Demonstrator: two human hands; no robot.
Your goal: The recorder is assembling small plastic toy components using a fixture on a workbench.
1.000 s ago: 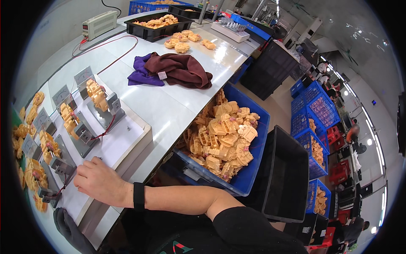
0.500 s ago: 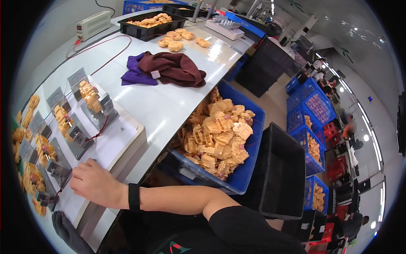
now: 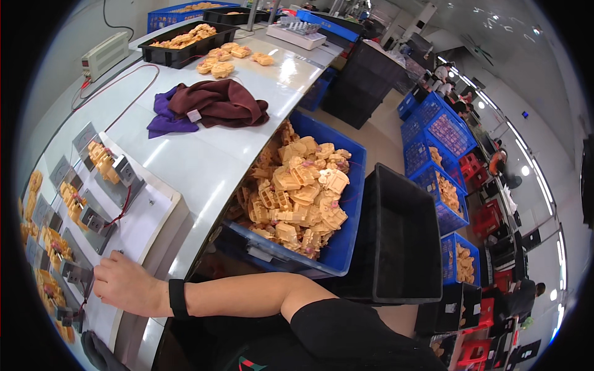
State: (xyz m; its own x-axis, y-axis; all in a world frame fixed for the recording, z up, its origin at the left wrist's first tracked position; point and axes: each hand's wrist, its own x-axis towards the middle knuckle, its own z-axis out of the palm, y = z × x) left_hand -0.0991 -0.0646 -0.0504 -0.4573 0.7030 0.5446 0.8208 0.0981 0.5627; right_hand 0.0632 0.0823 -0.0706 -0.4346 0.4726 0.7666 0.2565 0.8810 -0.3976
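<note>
My right hand (image 3: 129, 285), with a black wristband (image 3: 178, 298), reaches over the near edge of a white test stand (image 3: 151, 216). Its fingers are curled beside a grey clamp block (image 3: 75, 272) with dark leads; the fingertips are hidden, so what they hold does not show. Several yellow-orange plastic parts (image 3: 103, 162) stand upright in a row on the stand, each between a clamp block and a small meter (image 3: 85, 137). My left hand is not in view. A dark grey cloth-like thing (image 3: 99, 351) lies at the lower left.
A blue crate (image 3: 354, 204) piled with yellow-orange parts (image 3: 297, 185) stands beside the table, next to a black bin (image 3: 405, 241). Maroon and purple cloths (image 3: 219, 102) lie on the table. Beyond are loose parts (image 3: 216, 65), a black tray (image 3: 176, 57) and a power supply (image 3: 105, 54).
The whole view has shifted, so the table and crates sit further left in the picture. My right hand keeps about the same place by the test stand, its fingers still curled.
</note>
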